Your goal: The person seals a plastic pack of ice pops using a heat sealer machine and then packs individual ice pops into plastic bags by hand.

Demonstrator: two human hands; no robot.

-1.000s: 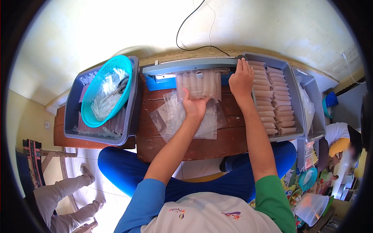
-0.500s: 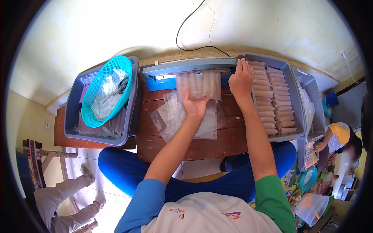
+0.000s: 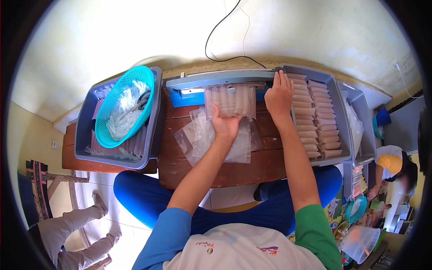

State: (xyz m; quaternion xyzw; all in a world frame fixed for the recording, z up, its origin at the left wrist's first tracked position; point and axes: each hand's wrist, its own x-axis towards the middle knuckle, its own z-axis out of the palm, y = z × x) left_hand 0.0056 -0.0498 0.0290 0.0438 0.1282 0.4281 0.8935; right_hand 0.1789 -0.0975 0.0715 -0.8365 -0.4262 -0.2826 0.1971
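My left hand point(image 3: 226, 126) holds the lower edge of a clear plastic bag point(image 3: 230, 101) of pale, filled tubes. Its thumb lies on top, while the other fingers are hidden underneath. The bag's upper edge sits beneath the grey lowered arm of an impulse sealer point(image 3: 207, 80), whose blue base point(image 3: 189, 99) shows at the left. At the sealer's right end, my right hand point(image 3: 280, 96) presses down on the black handle point(image 3: 279, 70), fingers over it. Flat clear plastic bags point(image 3: 238, 146) lie in a loose pile below my left hand.
On the left, a turquoise basket point(image 3: 102, 130) of plastic pieces rests on a grey tub point(image 3: 154, 144). Bags of tubes are stacked in a grey tray point(image 3: 345, 150) at the right. Another person point(image 3: 388, 162) bends at far right; someone's legs point(image 3: 76, 229) show lower left.
Both my hands, the bag and the sealer arm keep their positions, with only a slight camera shift. The person at far right has moved their arm a little lower.
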